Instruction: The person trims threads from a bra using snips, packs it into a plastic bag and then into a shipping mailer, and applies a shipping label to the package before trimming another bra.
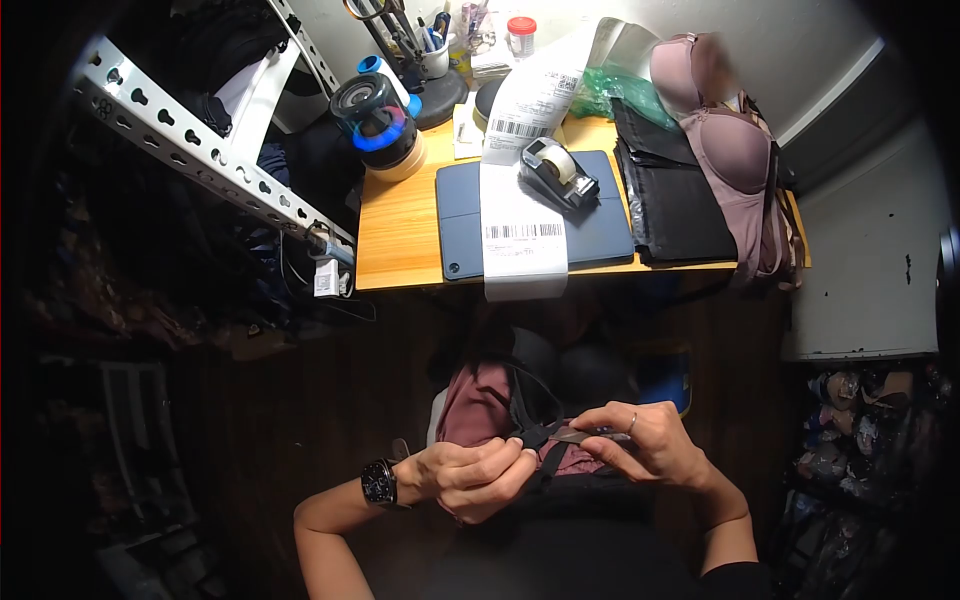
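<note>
My left hand (475, 478), with a dark watch on its wrist, is closed in a pinch on a black strap (536, 437) over my lap. Just right of it, my right hand (640, 445), wearing a ring, pinches a thin brownish band (570, 436) between thumb and fingers. The band and the strap meet between the two hands. Beneath and behind them lie a dusty-pink garment (474, 405) and black fabric. Where the strap and band join is too small to make out.
Ahead is a wooden desk (400, 235) with a tablet (460, 215), a long label strip (525, 245), a tape dispenser (560, 178), black pouches (675, 215) and mauve bras (735, 150). Metal shelving (200, 145) stands left; a pale cabinet (870, 270) stands right.
</note>
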Tool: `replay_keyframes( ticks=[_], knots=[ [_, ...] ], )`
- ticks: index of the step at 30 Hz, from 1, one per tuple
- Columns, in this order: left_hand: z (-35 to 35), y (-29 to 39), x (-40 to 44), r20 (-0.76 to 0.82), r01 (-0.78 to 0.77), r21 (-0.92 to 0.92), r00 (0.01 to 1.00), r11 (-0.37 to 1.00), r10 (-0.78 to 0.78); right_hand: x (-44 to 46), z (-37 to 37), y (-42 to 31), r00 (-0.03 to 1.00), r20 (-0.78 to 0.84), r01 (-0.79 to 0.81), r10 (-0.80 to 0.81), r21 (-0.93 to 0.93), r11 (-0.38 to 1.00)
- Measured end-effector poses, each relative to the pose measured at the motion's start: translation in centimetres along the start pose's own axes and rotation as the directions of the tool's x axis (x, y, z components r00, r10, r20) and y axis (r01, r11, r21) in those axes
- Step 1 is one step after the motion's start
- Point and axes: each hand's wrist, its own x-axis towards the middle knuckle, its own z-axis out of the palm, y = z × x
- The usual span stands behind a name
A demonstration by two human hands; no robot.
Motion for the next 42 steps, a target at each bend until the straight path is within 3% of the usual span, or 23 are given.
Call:
replay_keyframes(
  ticks=[14,26,31,33,34,36,37,39,40,41,42],
  knots=[
    [-0.1,0.0,-0.1,-0.003,-0.006,0.012,1.0,1.0,0.006,0.1,0.0,-0.3,1.0,-0.006,0.0,0.0,-0.021,1.0],
    [0.1,0.2,-0.1,-0.023,0.009,0.009,1.0,1.0,-0.009,0.4,1.2,-0.4,1.0,-0.002,0.003,-0.002,0.077,0.997],
    [0.1,0.3,0.0,-0.051,0.051,-0.011,0.997,0.999,-0.051,-0.4,2.1,0.5,0.996,-0.075,-0.032,0.048,0.199,0.979],
    [0.3,0.4,-0.3,-0.091,0.07,-0.011,0.993,0.997,-0.071,-0.4,2.2,0.9,0.98,-0.179,-0.008,0.09,0.412,0.911],
    [0.4,0.5,-0.1,-0.092,0.069,-0.011,0.993,0.998,-0.07,-0.1,2.1,1.5,0.974,-0.227,0.082,0.004,0.371,0.925],
    [0.6,0.8,0.2,-0.152,0.153,0.014,0.977,0.988,-0.149,0.1,1.9,1.5,0.979,-0.193,0.02,0.072,0.439,0.898],
    [0.5,0.6,-0.1,-0.122,0.195,-0.117,0.97,0.974,-0.209,0.0,2.2,1.7,0.981,-0.169,0.004,0.092,0.497,0.868],
    [0.1,0.5,0.8,-0.125,0.448,-0.266,0.862,0.854,-0.491,0.1,3.4,2.3,0.98,-0.175,0.031,0.089,0.584,0.811],
    [0.7,1.3,1.3,-0.129,0.624,-0.458,0.657,0.632,-0.743,0.4,3.7,2.2,0.978,-0.184,0.024,0.097,0.564,0.825],
    [0.4,1.2,1.1,-0.005,0.744,-0.485,0.522,0.459,-0.853,0.6,4.1,2.3,0.978,-0.185,0.027,0.094,0.565,0.825],
    [0.3,1.4,1.2,0.168,0.776,-0.626,0.231,0.078,-0.958,0.7,4.5,2.6,0.962,-0.196,-0.055,0.189,0.54,0.84]
  ],
)
